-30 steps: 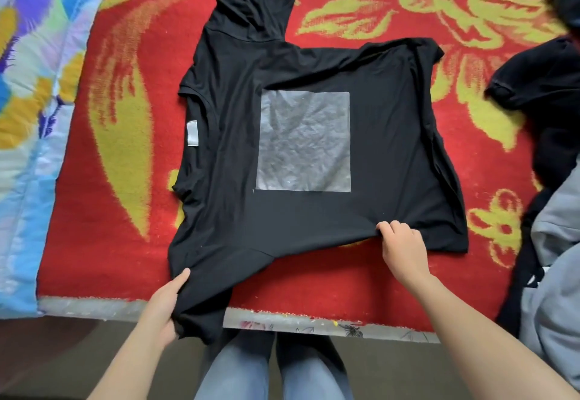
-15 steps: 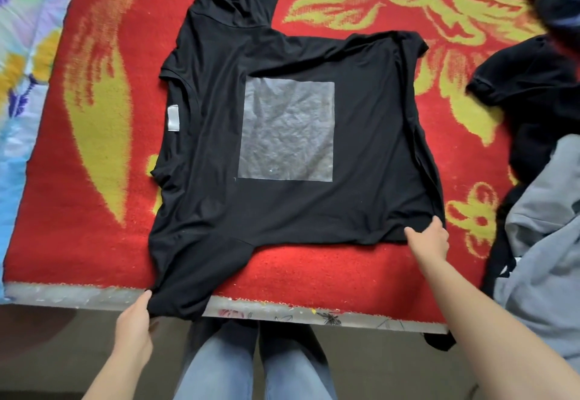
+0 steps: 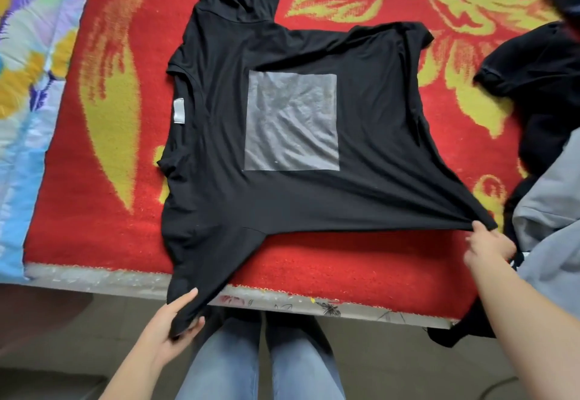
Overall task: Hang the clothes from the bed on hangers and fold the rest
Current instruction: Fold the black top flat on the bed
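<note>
Black shirt (image 3: 219,117) flat on red blanket (image 3: 94,211) on bed. Left hand (image 3: 169,330) fingers pinching near sleeve. Right hand (image 3: 486,246) fingers gripping near right hem corner. Gray clothes (image 3: 552,227) far right.

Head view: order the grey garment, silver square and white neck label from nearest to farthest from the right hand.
From the right hand:
1. Grey garment, just right of it.
2. Silver square, mid-shirt, up-left.
3. White neck label, at the shirt's far left edge.

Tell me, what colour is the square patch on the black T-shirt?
Silvery grey, slightly crinkled, on the square patch in the middle of the black T-shirt; the head view shows it.
</note>
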Demonstrator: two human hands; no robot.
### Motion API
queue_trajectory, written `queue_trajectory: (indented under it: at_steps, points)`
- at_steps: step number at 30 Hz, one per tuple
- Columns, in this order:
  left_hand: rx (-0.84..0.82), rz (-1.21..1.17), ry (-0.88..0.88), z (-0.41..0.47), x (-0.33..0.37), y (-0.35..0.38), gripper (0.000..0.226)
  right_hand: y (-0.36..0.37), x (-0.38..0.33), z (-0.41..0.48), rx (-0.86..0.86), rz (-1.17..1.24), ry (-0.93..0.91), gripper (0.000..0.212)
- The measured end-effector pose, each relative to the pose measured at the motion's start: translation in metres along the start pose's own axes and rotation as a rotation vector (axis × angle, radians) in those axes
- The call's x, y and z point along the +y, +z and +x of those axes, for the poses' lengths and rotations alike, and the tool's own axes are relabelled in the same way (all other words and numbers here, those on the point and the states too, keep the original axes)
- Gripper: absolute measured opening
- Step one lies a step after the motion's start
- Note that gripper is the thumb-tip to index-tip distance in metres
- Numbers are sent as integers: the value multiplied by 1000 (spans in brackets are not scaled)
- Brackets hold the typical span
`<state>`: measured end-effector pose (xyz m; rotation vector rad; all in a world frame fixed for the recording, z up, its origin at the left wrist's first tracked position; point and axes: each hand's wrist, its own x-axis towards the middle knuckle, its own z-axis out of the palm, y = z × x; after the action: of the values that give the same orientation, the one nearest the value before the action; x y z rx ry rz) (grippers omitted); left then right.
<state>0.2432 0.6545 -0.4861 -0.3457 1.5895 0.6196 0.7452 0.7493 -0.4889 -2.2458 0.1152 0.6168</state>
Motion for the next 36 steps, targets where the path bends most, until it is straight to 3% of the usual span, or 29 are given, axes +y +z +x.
queue_trajectory:
  at_steps: [3, 5, 7, 10, 13, 15, 19, 21, 25, 28, 30, 32, 34, 36]
  points:
    - [-24, 58, -73, -10, 0, -9, 12, -8, 6, -2, 60, -183, -58, 19]
    - [-15, 97, -101, -13, -5, -12, 16, -3, 14, -17, 95, -374, -132, 36]
    - [-20, 89, -110, -12, -9, -14, 25, 13, 26, -49, 43, -456, -285, 36]
    - [-117, 18, -151, -11, -13, -17, 31, 49, 66, -133, -376, -530, -370, 24]
    - [-189, -15, -180, -12, -11, -17, 30, 79, 116, -227, -966, -575, -159, 29]
    - [-217, -9, -185, -14, -9, -20, 32, 96, 144, -273, -1116, -508, -54, 22]
    - [-264, -30, -198, -20, -4, -24, 39, 110, 153, -322, -1026, -27, 394, 9]
    - [-270, 34, -187, -22, -1, -26, 45, 106, 149, -323, -1030, -12, 384, 7]
    - [-106, 513, 109, -16, 1, -37, 28, 77, 152, -305, -979, -312, 109, 6]
    - [33, 664, 295, -5, -8, -47, 21, 62, 168, -301, -915, -517, -32, 17]
    - [69, 687, 299, 4, -16, -55, 32, 62, 178, -305, -898, -587, -51, 10]
    - [138, 734, 261, 14, -23, -63, 43, 66, 183, -308, -885, -832, -110, 11]
    - [226, 755, 223, 17, -20, -71, 37, 70, 180, -309, -843, -1120, -181, 18]
    - [268, 781, 242, 17, -13, -68, 23, 69, 168, -303, -746, -1229, -221, 17]
